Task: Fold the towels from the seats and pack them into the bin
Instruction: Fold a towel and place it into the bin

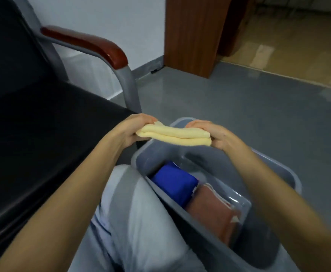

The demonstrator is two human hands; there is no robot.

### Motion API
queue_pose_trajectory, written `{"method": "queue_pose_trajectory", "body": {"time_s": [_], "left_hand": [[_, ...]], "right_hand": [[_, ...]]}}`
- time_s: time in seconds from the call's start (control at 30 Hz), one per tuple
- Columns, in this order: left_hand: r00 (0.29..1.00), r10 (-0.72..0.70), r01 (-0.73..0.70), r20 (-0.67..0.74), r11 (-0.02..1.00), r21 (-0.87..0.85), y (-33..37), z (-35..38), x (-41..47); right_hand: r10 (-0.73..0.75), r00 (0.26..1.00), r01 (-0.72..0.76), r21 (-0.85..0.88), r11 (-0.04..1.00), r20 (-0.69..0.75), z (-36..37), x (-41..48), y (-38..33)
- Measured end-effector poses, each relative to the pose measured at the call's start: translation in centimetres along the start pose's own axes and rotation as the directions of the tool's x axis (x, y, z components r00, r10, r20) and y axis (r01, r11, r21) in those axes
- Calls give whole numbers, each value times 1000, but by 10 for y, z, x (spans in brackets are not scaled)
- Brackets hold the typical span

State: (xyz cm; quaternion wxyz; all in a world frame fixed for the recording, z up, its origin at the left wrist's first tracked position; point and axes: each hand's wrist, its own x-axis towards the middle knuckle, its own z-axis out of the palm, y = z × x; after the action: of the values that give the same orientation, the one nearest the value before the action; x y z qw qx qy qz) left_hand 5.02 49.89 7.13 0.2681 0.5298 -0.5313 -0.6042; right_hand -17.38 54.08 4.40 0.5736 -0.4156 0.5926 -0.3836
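Note:
A folded pale yellow towel [173,135] hangs in the air above the far end of the grey plastic bin [290,173]. My left hand [135,127] grips its left end and my right hand [210,134] grips its right end, fingers curled round the folds. Inside the bin lie a folded blue towel [174,183] and, nearer to me, a folded reddish-brown towel [211,214]. The bin stands on the floor beside my right knee.
A black seat [42,138] with a grey metal frame and a red-brown armrest [86,44] fills the left side. A wooden cabinet [192,34] stands at the back. Grey floor [249,107] spreads to the right. My light trousers [141,222] cover the lower middle.

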Motion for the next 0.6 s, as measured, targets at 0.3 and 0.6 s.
{"method": "queue_pose_trajectory", "body": {"time_s": [0.3, 0.6], "left_hand": [[943, -304, 292, 134, 951, 102, -96, 134, 29], [970, -242, 242, -10, 964, 109, -114, 119, 72]], "right_hand": [[301, 937, -296, 57, 954, -178, -77, -59, 141], [257, 907, -168, 273, 947, -333, -45, -25, 154]]}}
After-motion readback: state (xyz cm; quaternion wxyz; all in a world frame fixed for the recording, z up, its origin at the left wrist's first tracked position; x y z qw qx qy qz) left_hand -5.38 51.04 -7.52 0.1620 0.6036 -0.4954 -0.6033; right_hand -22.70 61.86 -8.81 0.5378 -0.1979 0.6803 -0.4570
